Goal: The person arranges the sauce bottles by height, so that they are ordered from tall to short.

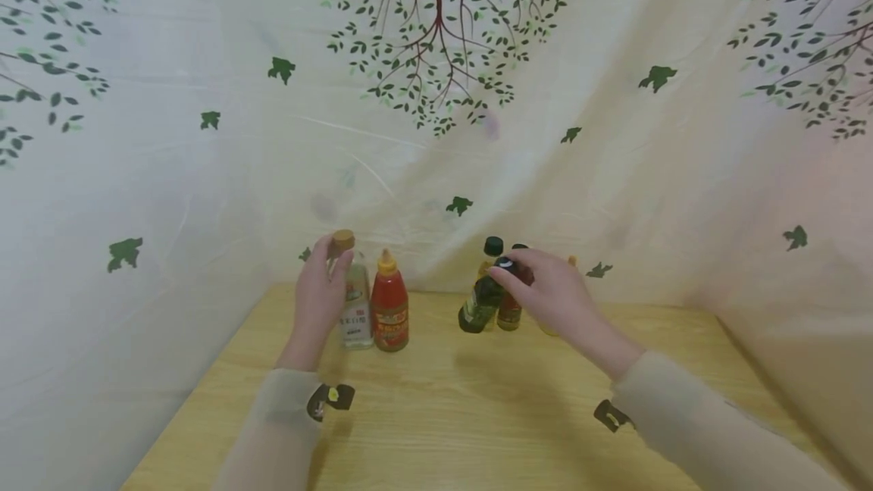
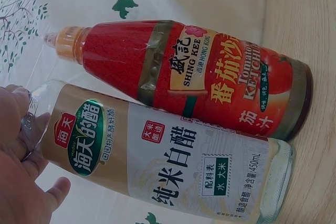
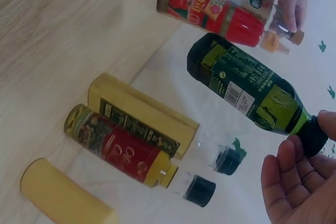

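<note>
In the head view, my left hand (image 1: 323, 286) is at the neck of a clear white vinegar bottle (image 2: 157, 150) with an orange-brown cap, its fingers and thumb around it. The vinegar bottle stands upright on the table. Right beside it stands a red ketchup bottle (image 1: 391, 317) with an orange nozzle cap. My right hand (image 1: 555, 286) pinches the dark cap of a green glass bottle (image 3: 244, 85) between thumb and fingers. That green bottle hangs tilted, its base towards the left, in front of other bottles.
Behind the right hand stand a yellow oil bottle with a dark cap (image 1: 494, 246), a red-labelled bottle (image 3: 123, 148) and a yellow bottle (image 3: 65, 192), partly hidden in the head view. The wooden table (image 1: 423, 415) meets a pale leaf-printed curtain (image 1: 423, 173) at the back.
</note>
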Available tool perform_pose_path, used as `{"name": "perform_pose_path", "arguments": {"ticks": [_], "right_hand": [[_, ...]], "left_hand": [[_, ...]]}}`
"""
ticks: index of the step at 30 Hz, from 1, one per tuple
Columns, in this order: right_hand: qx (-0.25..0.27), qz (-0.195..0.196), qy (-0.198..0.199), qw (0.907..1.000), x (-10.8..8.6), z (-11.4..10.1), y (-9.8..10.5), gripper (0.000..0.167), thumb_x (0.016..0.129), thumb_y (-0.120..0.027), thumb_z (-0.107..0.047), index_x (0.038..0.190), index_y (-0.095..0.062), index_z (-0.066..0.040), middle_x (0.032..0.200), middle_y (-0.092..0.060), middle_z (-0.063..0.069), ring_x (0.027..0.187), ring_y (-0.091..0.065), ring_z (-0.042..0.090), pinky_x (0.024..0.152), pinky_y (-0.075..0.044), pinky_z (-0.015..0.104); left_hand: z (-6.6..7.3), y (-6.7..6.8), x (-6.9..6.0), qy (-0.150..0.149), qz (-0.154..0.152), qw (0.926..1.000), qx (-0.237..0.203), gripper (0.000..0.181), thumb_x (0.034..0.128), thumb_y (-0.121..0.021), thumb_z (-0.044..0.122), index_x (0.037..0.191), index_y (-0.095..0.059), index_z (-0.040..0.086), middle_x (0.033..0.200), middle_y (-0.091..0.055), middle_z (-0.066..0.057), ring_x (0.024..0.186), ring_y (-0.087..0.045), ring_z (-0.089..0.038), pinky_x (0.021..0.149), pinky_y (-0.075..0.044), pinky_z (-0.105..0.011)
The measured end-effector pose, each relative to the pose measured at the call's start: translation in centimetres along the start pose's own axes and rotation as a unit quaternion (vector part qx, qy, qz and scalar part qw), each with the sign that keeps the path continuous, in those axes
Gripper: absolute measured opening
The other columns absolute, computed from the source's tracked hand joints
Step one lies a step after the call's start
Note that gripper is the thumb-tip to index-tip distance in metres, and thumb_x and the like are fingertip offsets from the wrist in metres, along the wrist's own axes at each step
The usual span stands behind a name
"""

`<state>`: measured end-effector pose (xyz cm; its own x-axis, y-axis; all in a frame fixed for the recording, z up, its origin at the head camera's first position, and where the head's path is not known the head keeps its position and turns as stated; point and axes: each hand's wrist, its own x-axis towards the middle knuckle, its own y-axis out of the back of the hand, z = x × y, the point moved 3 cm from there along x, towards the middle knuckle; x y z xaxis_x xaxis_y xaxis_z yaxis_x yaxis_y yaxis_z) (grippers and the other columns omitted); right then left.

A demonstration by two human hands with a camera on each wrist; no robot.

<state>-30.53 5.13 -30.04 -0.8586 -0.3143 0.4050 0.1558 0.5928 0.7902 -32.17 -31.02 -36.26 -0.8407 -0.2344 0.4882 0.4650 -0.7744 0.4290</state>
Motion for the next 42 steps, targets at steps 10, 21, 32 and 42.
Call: {"name": "perform_pose_path", "arguments": {"ticks": [10,21,32,42], "right_hand": [[-0.006,-0.011,0.023,0.9997,1.0,-1.0,-2.5,0.048,0.108,-0.073,-0.046,0.137,-0.076,-0.008,0.097,-0.076,-0.002,0.084,-0.069,0.016,0.073,-0.06,0.04],[-0.035,-0.027,0.037,0.9983,1.3,-0.9,-4.8,0.039,0.107,-0.073,-0.047,0.124,-0.08,-0.013,0.09,-0.071,-0.006,0.077,-0.063,0.012,0.065,-0.055,0.034],[-0.042,-0.059,0.023,0.9971,1.7,-0.3,-6.4,0.032,0.108,-0.071,-0.052,0.098,-0.074,-0.022,0.075,-0.062,-0.008,0.065,-0.055,0.013,0.057,-0.046,0.033],[-0.054,-0.065,0.031,0.9959,2.8,-0.8,-7.6,0.034,0.108,-0.069,-0.052,0.092,-0.069,-0.022,0.075,-0.061,-0.007,0.065,-0.054,0.014,0.056,-0.043,0.032]], "left_hand": [[-0.1,-0.3,0.1,-0.009,0.005,0.9999,-0.011,0.047,0.1184,-0.052,0.039,0.158,-0.052,0.013,0.151,-0.063,-0.012,0.149,-0.052,-0.036,0.128,-0.036,-0.062],[-0.3,-0.3,0.2,-0.004,0.002,1.0,0.007,0.057,0.1183,-0.05,0.043,0.163,-0.046,0.009,0.154,-0.061,-0.015,0.152,-0.048,-0.038,0.128,-0.035,-0.062],[-0.3,-0.2,0.2,-0.004,0.002,1.0,0.006,0.056,0.1185,-0.051,0.042,0.163,-0.046,0.008,0.153,-0.061,-0.015,0.152,-0.048,-0.039,0.128,-0.035,-0.062],[-0.4,-0.2,0.3,-0.002,-0.005,1.0,0.006,0.056,0.1183,-0.049,0.045,0.163,-0.046,0.011,0.155,-0.06,-0.014,0.154,-0.047,-0.038,0.129,-0.034,-0.062]]}}
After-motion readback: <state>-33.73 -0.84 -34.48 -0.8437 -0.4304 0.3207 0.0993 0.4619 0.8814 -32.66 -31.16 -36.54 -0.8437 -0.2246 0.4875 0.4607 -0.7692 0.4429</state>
